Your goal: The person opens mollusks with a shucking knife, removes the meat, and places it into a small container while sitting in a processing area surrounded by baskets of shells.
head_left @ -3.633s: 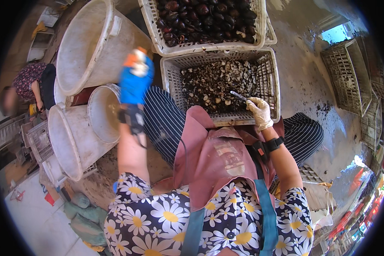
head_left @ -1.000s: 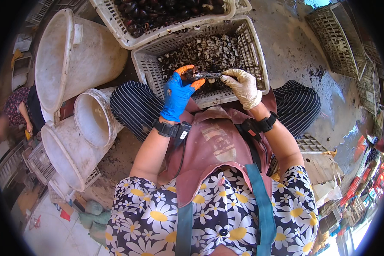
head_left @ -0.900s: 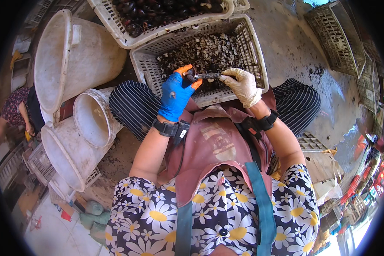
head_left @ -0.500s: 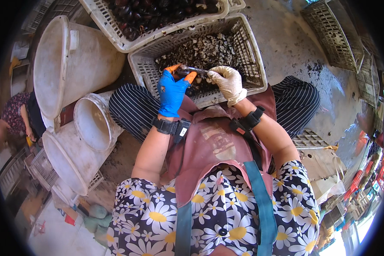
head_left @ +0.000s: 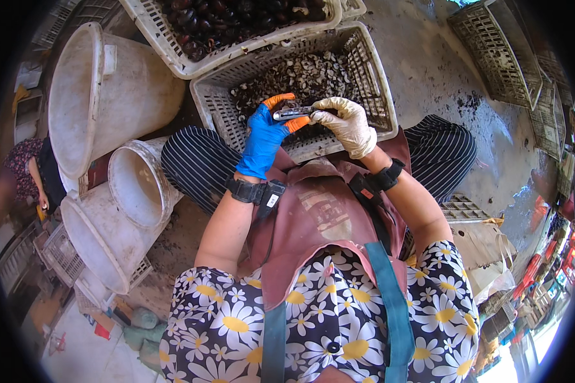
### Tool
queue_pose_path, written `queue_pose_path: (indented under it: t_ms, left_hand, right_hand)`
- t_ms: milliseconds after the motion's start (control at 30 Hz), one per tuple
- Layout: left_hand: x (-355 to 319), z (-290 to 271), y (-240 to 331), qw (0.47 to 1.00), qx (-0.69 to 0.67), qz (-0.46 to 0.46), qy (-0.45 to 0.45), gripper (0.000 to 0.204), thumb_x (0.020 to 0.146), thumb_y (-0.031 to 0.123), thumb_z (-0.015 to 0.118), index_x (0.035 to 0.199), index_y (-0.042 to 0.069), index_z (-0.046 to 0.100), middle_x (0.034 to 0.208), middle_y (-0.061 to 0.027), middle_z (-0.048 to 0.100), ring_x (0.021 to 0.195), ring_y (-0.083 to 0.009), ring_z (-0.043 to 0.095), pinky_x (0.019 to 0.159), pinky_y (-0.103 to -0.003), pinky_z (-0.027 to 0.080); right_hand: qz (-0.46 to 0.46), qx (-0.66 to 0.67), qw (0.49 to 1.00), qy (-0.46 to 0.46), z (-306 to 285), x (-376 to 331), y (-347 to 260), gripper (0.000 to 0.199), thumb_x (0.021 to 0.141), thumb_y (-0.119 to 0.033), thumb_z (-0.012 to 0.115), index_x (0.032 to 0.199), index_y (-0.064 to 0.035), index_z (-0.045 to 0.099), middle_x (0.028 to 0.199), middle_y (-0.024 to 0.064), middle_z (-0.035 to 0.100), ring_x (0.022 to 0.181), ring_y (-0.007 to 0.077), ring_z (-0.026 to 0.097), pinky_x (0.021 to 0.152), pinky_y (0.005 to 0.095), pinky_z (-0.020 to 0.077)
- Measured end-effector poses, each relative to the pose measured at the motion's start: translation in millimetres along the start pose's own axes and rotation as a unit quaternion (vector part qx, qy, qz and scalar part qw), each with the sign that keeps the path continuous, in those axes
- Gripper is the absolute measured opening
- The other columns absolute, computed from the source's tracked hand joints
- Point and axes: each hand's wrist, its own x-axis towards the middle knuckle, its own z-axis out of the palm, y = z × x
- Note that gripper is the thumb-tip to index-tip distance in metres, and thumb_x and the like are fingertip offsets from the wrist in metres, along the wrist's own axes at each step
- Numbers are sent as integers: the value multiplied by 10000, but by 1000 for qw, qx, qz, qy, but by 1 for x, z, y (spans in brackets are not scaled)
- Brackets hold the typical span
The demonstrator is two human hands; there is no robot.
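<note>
My left hand (head_left: 262,140), in a blue glove with orange fingertip covers, pinches a small dark roundish piece (head_left: 290,104); its kind is not clear. A slim metal hand tool with a shiny flat blade (head_left: 292,113) lies against that piece, between the orange thumb and fingers. The other end of the tool goes into my right hand (head_left: 348,127), which wears an off-white glove and has its fingers closed on it. Both hands are above the near part of a white plastic crate (head_left: 390,96) holding many small pale and dark scraps (head_left: 306,76).
Just beyond stands another white crate (head_left: 179,60) full of dark, glossy round pieces (head_left: 217,25). Large white tubs (head_left: 128,96) lie tilted at the left, with a smaller bucket (head_left: 140,182) beside them. More crates (head_left: 492,57) stand far right on wet floor. Another person (head_left: 35,169) is at far left.
The metal tool has turned, so its broad shiny face shows near my left thumb. My hands have tilted closer together around the dark piece.
</note>
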Motion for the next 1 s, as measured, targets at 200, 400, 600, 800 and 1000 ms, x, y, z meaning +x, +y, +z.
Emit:
queue_pose_path:
  t_ms: [200, 400, 600, 800, 1000]
  left_hand:
    - [-3, 0, -9, 999, -34, 29, 21, 468, 695, -45, 709, 1122, 37, 536, 935, -51, 620, 838, -105, 589, 734, -230, 506]
    - [-6, -8, -8, 997, 41, -65, -12, 376, 729, 0, 697, 1084, 30, 578, 919, -28, 627, 798, -93, 595, 690, -217, 504]
    - [-12, -4, -3, 996, 1, -90, -21, 348, 748, 37, 691, 1081, 29, 592, 924, -2, 622, 799, -73, 586, 683, -202, 491]
    - [-19, 1, 1, 992, 8, -115, -43, 356, 743, 45, 699, 1083, 37, 592, 904, -9, 632, 796, -75, 587, 657, -208, 498]
    - [-15, -1, -4, 995, 16, -90, -29, 395, 724, 35, 712, 1096, 28, 579, 925, -18, 632, 808, -89, 593, 689, -212, 500]
  right_hand:
    - [-11, -105, 994, 5, -6, -6, 8, 189, 786, -38, 654, 961, 20, 612, 855, 39, 625, 768, 81, 573, 707, 217, 474]
    - [-25, -91, 994, 51, -9, -3, 17, 192, 738, -89, 704, 905, -8, 654, 794, 63, 645, 696, 102, 582, 642, 231, 470]
    - [-1, -46, 996, 81, -30, -3, 23, 144, 757, -42, 681, 888, 4, 644, 791, 11, 634, 701, 60, 548, 649, 199, 458]
    - [-45, -164, 982, 83, -28, 1, 30, 168, 727, -77, 707, 872, -7, 658, 780, 52, 643, 698, 106, 578, 638, 232, 467]
    - [16, -19, 999, 39, -19, -15, 3, 142, 754, -36, 682, 885, 7, 648, 802, 42, 635, 715, 87, 564, 667, 221, 465]
